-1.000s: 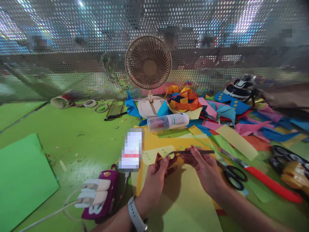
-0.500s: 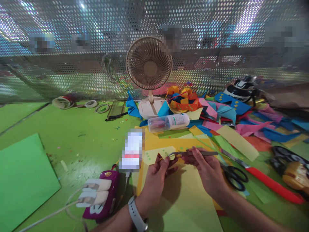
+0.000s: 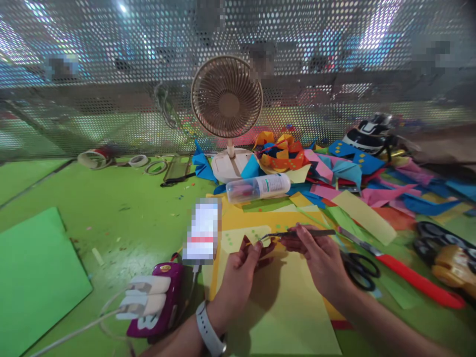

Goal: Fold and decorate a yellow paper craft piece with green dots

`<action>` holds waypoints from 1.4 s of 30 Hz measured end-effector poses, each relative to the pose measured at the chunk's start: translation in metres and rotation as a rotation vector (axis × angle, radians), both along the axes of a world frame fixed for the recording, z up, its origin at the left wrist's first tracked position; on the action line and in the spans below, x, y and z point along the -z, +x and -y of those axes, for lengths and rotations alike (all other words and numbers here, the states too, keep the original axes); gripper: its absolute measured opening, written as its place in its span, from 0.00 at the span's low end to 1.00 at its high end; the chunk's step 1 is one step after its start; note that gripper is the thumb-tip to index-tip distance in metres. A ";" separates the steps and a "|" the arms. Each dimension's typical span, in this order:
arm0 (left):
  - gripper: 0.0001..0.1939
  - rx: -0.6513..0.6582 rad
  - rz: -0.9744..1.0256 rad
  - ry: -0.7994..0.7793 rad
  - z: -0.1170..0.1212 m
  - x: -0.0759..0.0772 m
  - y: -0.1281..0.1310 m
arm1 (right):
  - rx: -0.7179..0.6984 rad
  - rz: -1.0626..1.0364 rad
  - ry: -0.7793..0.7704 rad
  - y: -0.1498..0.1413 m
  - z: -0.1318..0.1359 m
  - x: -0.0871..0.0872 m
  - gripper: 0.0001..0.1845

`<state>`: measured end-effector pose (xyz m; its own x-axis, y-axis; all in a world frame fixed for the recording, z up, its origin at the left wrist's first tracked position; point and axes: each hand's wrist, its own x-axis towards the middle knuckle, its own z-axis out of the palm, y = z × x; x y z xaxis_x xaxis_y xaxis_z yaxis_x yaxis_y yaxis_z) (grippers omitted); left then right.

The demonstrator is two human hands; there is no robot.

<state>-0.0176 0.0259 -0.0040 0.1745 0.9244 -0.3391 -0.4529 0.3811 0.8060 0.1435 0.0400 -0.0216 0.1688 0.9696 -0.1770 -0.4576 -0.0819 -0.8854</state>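
Over the yellow sheets, my left hand (image 3: 243,265) is closed in a pinch. Whatever lies between its thumb and fingers is too small to make out. A slim pair of dark tweezers (image 3: 314,233) is gripped in my right hand (image 3: 322,258), its fine tips meeting the left fingertips. Just behind the left fingers lies a pale yellow paper piece (image 3: 236,238) with small green dots. Both hands hover above a large pale yellow sheet (image 3: 290,312). A pair of black-handled scissors (image 3: 360,270) lies beside my right wrist, its blades partly hidden.
A lit phone (image 3: 203,230) and a purple power strip (image 3: 158,307) with white plugs lie left. Behind stand a fan (image 3: 228,104) and a plastic bottle (image 3: 258,188) on its side. Folded coloured papers (image 3: 345,173) and a red-handled knife (image 3: 420,280) lie right; green card (image 3: 40,277) lies left.
The tweezers have shifted slightly to the right, and the small gap between their tips has narrowed. My left hand keeps its pinch in nearly the same place.
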 end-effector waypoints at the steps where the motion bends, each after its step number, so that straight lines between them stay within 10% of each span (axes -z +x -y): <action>1: 0.12 0.005 -0.003 0.002 0.000 0.000 0.000 | 0.001 0.000 0.001 0.000 0.000 0.000 0.15; 42: 0.12 0.262 -0.053 -0.017 0.001 -0.005 -0.007 | -0.199 0.164 -0.019 0.028 -0.016 -0.028 0.16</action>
<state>-0.0249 0.0248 0.0013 0.3887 0.8442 -0.3691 -0.2948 0.4935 0.8183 0.1714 0.0565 0.0062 0.0027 0.9835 -0.1811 -0.2812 -0.1731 -0.9439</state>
